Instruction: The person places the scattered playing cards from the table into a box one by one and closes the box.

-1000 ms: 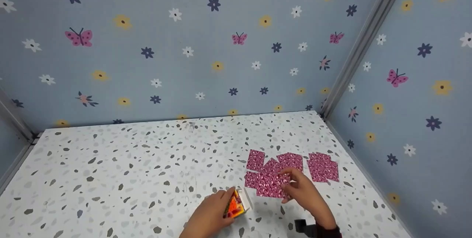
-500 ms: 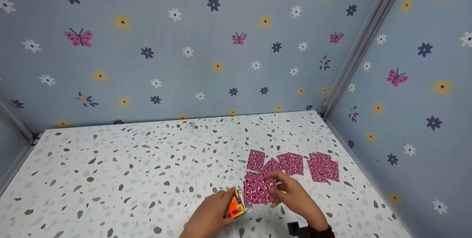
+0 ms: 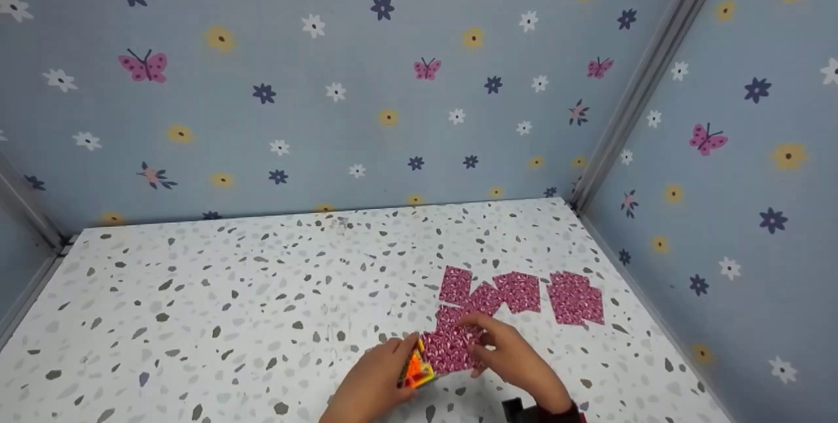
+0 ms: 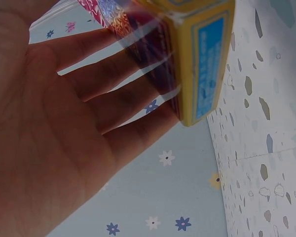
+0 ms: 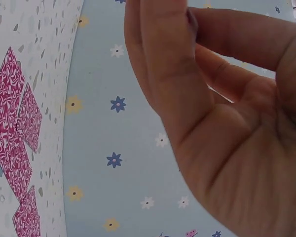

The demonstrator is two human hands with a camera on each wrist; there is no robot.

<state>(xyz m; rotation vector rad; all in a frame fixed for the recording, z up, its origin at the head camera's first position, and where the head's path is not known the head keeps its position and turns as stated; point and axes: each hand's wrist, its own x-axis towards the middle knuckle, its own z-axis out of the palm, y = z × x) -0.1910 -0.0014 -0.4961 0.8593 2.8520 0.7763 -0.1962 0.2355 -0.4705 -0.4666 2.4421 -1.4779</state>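
My left hand grips a small card box, orange and yellow on top, near the table's front. In the left wrist view, the fingers lie along one face of the box, whose end is yellow with a blue label. Pinched in my right hand are pink patterned cards, right at the open end of the box. Whether their edge is inside it cannot be told. The right wrist view shows thumb and fingertips of the right hand together; the cards they hold are out of sight there.
More pink patterned cards lie beyond the right hand: one card at the left, an overlapping group in the middle and another group farther right. The speckled white table meets flowered blue walls behind and at the right.
My right hand has moved left and nearer with its cards, bringing them from over the spread cards to the box. The left hand and the box have stayed in place.
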